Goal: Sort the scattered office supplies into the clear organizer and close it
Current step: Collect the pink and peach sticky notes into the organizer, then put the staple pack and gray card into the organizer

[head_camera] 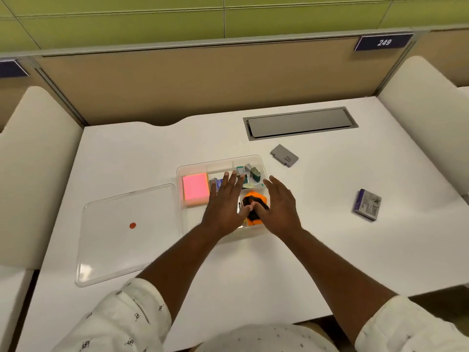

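One camera only, worn on the person's head. It looks forward and steeply down at the white desk [152, 153], near enough that the desk fills most of the frame, the clear organizer [220, 161] at centre. Wide-angle lens bends the far partition [203, 80]; corners appear soft.

- Left hand [224, 204]: palm down, fingers straight and slightly spread, pointing forward.
- Right hand [280, 207]: palm down, fingers straight and close together, angled forward-left.
- Thumbs turned inward, tips near each other; contact cannot be told.
- Forearms [177, 257] bare, converging forward; sleeves [121, 316] rolled near the elbows.
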### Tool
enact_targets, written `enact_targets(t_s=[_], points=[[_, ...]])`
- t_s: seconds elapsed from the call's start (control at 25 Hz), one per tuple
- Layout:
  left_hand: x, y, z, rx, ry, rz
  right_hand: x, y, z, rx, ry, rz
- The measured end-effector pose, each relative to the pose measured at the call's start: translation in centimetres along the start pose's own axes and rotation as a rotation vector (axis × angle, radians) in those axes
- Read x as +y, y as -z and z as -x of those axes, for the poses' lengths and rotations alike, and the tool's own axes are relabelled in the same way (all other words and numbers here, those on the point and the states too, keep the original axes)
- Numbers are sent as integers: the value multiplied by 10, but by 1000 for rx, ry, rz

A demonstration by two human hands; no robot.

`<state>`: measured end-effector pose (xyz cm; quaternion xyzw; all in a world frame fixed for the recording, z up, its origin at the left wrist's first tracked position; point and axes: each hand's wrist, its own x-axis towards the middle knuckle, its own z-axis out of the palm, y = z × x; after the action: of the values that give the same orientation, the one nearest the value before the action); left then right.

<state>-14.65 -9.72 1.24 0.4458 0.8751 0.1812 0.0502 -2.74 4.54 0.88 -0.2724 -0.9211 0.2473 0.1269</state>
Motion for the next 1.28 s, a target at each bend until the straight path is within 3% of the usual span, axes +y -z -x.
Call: enact_targets(t_s=[0.4,0.8,0.92,1.08,1.28], points=[[128,-56,-44,-51,-28,33,150,58,21,-13,-85,13],[254,-154,-92,-279,44,116,307,123,18,-82,-131,38],[277,-174,-108,-346,48,106,336,133,14,-132,-178,49],[301,-187,-128,-296,25,116,352,136,8,-231,-211,93],[317,-193,-149,-300,90,116,362,141,2,-195,-150,63]])
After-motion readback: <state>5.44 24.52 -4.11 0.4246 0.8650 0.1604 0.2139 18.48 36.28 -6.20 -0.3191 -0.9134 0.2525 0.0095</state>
